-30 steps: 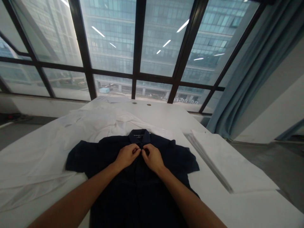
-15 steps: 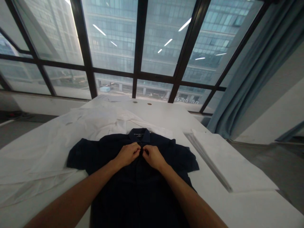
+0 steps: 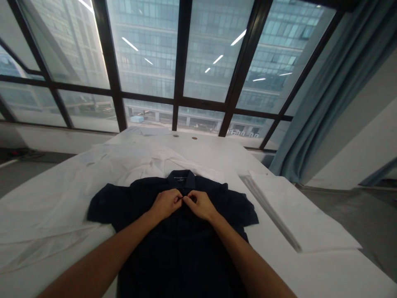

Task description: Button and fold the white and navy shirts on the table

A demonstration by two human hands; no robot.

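A dark navy short-sleeved shirt (image 3: 130, 207) lies flat, front up, on the white table (image 3: 325, 277), its collar (image 3: 181, 179) pointing away from me. My left hand (image 3: 166, 203) and my right hand (image 3: 200, 204) meet at the shirt's front placket just below the collar. The fingertips of both hands pinch the fabric there, close together and touching. Whatever sits between the fingertips is too small to make out.
White garments (image 3: 62, 194) lie spread over the left and far part of the table. A stack of white folded sheets (image 3: 294, 215) rests on the right. Large windows (image 3: 186, 62) stand behind the table, and a blue curtain (image 3: 325, 95) hangs at the right.
Both hands stay at the placket below the collar; the fingertips have drawn slightly closer together. The view has shifted a little.
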